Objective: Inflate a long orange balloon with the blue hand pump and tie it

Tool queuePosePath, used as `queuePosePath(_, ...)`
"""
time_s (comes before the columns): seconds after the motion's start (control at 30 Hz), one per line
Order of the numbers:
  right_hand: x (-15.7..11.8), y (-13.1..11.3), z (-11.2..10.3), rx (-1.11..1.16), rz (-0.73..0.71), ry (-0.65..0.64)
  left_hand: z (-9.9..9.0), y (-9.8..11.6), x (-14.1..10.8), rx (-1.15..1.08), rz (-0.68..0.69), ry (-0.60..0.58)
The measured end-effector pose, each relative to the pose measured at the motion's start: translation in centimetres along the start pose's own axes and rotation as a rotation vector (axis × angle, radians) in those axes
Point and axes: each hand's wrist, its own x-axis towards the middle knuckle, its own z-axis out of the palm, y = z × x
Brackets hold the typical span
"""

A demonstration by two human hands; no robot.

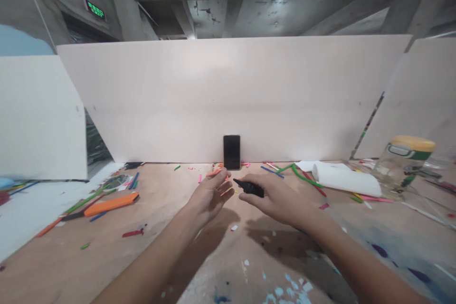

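Observation:
Near the middle of the table, my left hand [213,193] pinches a small salmon-orange strip [214,172] between thumb and fingers; its other fingers are loosely curled. To its right, my right hand [272,194] is wrapped around a black tool with a pointed tip [250,187]. The tip points left toward my left hand, with a small gap between them. My fingers cover most of the tool, so its exact kind is unclear. Just beyond both hands, a black phone [232,153] stands upright, leaning on the white board.
A tall white board [213,90] closes off the back. An orange utility knife [111,204] lies left among coloured strips. On the right are a white paper roll [347,180], a bent green strip [305,178] and a clear jar with a yellow lid [404,166]. Scraps and paint stains dot the tabletop.

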Motion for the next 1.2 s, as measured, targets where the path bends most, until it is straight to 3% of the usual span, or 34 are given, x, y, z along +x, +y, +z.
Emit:
queuePosePath(0.33,-0.1,-0.6,0.2,0.012,0.055,-0.055,0.4,-0.2,-0.1,-0.010,0.032,0.019)
queuePosePath(0.6,-0.2,-0.4,0.9,-0.024,0.046,-0.054,0.6,-0.6,-0.2,-0.015,0.041,-0.032)
queuePosePath(0.93,-0.1,-0.3,1.2,0.027,0.040,-0.048,1.0,-0.5,-0.5,0.022,0.009,0.042)
queuePosePath(1.2,0.0,-0.1,1.1,0.040,0.052,-0.042,1.2,-0.3,-0.9,0.055,0.010,-0.016)
